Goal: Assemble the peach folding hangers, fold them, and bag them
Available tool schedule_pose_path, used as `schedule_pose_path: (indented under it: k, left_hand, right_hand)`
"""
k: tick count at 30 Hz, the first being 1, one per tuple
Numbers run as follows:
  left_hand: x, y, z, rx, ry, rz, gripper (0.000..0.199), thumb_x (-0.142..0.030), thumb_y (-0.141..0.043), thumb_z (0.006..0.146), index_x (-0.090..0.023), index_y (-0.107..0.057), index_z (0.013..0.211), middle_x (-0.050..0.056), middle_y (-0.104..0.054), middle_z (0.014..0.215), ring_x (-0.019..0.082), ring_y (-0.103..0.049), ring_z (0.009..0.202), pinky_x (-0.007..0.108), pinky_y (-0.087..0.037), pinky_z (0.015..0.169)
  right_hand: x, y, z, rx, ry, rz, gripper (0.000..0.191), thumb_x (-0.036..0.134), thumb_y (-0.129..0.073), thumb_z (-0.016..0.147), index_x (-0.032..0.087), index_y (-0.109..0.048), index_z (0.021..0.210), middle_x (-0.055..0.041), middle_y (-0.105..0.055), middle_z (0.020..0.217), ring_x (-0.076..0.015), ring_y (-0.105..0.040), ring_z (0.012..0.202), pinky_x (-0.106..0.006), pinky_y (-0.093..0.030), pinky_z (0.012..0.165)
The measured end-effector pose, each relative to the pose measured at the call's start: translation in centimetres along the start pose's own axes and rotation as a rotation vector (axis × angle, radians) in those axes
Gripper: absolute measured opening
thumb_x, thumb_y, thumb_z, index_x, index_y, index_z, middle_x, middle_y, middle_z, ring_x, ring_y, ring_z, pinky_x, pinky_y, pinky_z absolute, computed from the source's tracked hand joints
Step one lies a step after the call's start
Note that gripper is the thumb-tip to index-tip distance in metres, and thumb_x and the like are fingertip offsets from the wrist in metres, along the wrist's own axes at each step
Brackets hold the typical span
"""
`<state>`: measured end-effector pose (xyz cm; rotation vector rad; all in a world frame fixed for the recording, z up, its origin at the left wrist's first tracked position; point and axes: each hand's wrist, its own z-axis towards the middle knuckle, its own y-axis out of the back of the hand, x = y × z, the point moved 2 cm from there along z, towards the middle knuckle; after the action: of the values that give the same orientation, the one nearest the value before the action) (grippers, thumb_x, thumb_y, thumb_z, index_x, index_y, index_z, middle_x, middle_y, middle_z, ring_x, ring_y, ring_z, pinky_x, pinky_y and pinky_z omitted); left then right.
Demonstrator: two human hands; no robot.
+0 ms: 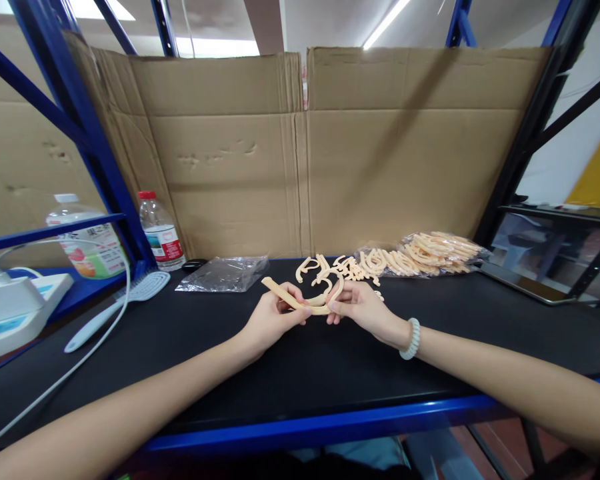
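Beige curved pieces [353, 268] lie behind the hands [307, 308]; brush [123, 310] left.

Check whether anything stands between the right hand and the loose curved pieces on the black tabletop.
Nothing visible stands on the tabletop between the right hand and the loose curved pieces just beyond it; only the curved strip in its fingers partly overlaps them in view.
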<state>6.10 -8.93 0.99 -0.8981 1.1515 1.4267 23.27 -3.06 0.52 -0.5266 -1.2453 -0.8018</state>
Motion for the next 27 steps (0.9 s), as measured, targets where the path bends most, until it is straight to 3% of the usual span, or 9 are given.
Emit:
schedule_pose_path:
  k: [8,13,20,27]
  left_hand:
    - [0.2,-0.1,0.0,-0.035,0.045,-0.070,0.030,-0.026,-0.072,0.066,-0.017,-0.047,0.078,-0.003,-0.054,0.071,0.011,-0.054,0.068,0.023,-0.047,0.060]
    - [-0.3,-0.3,-0.2,-0.095,0.062,-0.107,0.031,-0.023,-0.072,0.065,-0.017,-0.048,0.083,-0.003,-0.052,0.074,0.011,-0.055,0.067,0.023,-0.048,0.059]
    - [-0.1,-1.1,-0.6,-0.027,0.138,-0.217,0.040,-0.024,-0.078,0.064,-0.016,-0.050,0.092,0.003,-0.061,0.093,0.018,-0.063,0.089,0.031,-0.054,0.077]
    - [0.1,-1.2,-0.5,-0.023,0.246,-0.330,0.035,-0.023,-0.082,0.061,-0.010,-0.059,0.084,0.007,-0.069,0.080,0.018,-0.066,0.083,0.030,-0.054,0.082]
  right_hand:
    - [0.3,-0.2,-0.1,-0.019,0.001,-0.009,0.021,0.030,-0.071,0.068,0.015,-0.056,0.072,-0.0008,-0.062,0.066,-0.0125,-0.062,0.058,-0.024,-0.049,0.054]
    - [0.3,0.0,-0.1,-0.034,-0.011,-0.048,0.019,0.031,-0.069,0.069,0.014,-0.060,0.069,0.0001,-0.058,0.067,-0.0079,-0.051,0.053,-0.022,-0.043,0.050]
    - [0.1,-0.5,0.0,0.055,-0.014,-0.024,0.028,0.040,-0.068,0.071,0.013,-0.062,0.076,-0.0016,-0.058,0.070,-0.0085,-0.048,0.054,-0.023,-0.042,0.049]
    - [0.8,-0.1,0.3,0.039,0.007,0.095,0.031,0.035,-0.069,0.073,0.015,-0.062,0.095,-0.0009,-0.061,0.070,-0.0090,-0.054,0.058,-0.024,-0.046,0.056]
